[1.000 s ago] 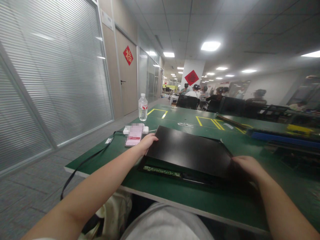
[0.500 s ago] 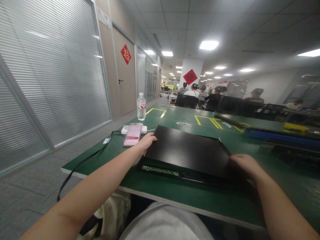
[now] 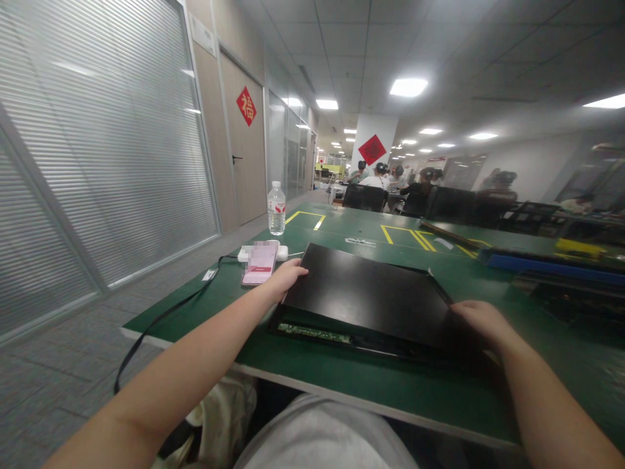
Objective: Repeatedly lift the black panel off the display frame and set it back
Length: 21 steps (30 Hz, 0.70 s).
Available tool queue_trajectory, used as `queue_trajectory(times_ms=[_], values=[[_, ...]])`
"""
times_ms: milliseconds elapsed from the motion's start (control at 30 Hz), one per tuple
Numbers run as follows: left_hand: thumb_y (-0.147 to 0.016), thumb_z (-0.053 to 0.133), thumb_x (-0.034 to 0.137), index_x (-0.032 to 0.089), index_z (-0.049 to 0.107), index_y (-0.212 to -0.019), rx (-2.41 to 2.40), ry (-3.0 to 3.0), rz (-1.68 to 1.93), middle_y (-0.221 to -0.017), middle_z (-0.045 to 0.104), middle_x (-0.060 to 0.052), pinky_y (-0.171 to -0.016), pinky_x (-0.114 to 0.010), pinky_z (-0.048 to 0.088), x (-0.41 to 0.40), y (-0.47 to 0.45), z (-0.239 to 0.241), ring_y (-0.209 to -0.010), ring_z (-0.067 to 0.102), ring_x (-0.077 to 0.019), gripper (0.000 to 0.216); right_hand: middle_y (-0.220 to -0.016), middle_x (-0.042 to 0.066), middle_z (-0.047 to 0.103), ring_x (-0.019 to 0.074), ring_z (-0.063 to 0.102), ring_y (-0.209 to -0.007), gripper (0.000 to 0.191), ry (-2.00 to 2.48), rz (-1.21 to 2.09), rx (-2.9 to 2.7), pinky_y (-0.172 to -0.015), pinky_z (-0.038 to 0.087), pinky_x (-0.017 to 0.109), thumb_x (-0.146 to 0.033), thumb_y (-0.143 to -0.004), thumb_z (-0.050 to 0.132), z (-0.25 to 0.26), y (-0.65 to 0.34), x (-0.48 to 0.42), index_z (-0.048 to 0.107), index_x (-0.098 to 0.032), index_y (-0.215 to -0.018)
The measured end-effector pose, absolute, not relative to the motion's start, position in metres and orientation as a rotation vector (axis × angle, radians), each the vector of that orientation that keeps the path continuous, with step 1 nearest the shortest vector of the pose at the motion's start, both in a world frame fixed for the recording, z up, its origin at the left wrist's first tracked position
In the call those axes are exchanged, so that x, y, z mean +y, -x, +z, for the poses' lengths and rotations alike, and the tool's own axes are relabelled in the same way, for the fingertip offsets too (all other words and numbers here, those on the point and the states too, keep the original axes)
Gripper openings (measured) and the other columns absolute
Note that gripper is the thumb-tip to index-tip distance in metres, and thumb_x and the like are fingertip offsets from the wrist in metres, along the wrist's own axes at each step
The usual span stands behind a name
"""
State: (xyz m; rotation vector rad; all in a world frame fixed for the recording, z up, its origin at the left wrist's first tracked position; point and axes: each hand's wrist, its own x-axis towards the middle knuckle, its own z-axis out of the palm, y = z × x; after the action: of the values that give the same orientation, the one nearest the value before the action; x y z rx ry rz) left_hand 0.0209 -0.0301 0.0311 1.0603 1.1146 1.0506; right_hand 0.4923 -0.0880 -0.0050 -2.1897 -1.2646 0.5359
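Observation:
A black flat display panel lies tilted over a dark shallow frame on the green table. Along the frame's near side a green circuit board shows in the gap below the panel. My left hand grips the panel's left edge, thumb on top and the other fingers out of sight. At the right edge, my right hand is closed on the panel, its fingertips partly hidden in shadow.
Left of the panel are a phone and a white power strip with a black cable. A water bottle stands behind them. Yellow tape marks the green table. Blue and black parts lie at right. Several people sit farther back.

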Motion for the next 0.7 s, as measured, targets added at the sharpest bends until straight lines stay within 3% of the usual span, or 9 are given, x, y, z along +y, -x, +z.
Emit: queue_trajectory(times_ms=[233, 367, 700], values=[[-0.069, 0.066, 0.01, 0.017, 0.074, -0.094, 1.124, -1.268, 1.114, -0.083, 0.077, -0.005, -0.069, -0.03, 0.055, -0.026, -0.014, 0.026, -0.074, 0.072, -0.0218, 0.027, -0.086, 0.01, 0.078, 0.0252, 0.073, -0.079, 0.025, 2.15, 0.587, -1.289, -0.072, 0.055, 0.031, -0.016, -0.065, 0.061, -0.011, -0.5, -0.086, 0.081, -0.018, -0.081], [-0.068, 0.07, 0.014, 0.017, 0.074, -0.088, 1.227, -1.4, 1.099, -0.082, 0.076, -0.006, -0.069, -0.031, 0.055, -0.02, -0.009, 0.02, -0.074, 0.072, -0.0237, 0.02, -0.088, 0.011, 0.078, 0.0247, 0.072, -0.077, 0.031, 2.119, 0.609, -1.289, -0.071, 0.055, 0.031, -0.01, -0.06, 0.063, -0.014, -0.504, -0.085, 0.081, -0.017, -0.084], [-0.071, 0.077, 0.023, 0.017, 0.076, -0.094, 1.501, -1.605, 0.915, -0.083, 0.077, -0.007, -0.068, -0.03, 0.055, -0.016, -0.005, 0.015, -0.08, 0.072, -0.0249, 0.023, -0.094, 0.011, 0.078, 0.0212, 0.072, -0.078, 0.036, 2.107, 0.595, -1.198, -0.07, 0.054, 0.027, -0.002, -0.063, 0.058, -0.021, -0.506, -0.08, 0.079, -0.016, -0.09]])
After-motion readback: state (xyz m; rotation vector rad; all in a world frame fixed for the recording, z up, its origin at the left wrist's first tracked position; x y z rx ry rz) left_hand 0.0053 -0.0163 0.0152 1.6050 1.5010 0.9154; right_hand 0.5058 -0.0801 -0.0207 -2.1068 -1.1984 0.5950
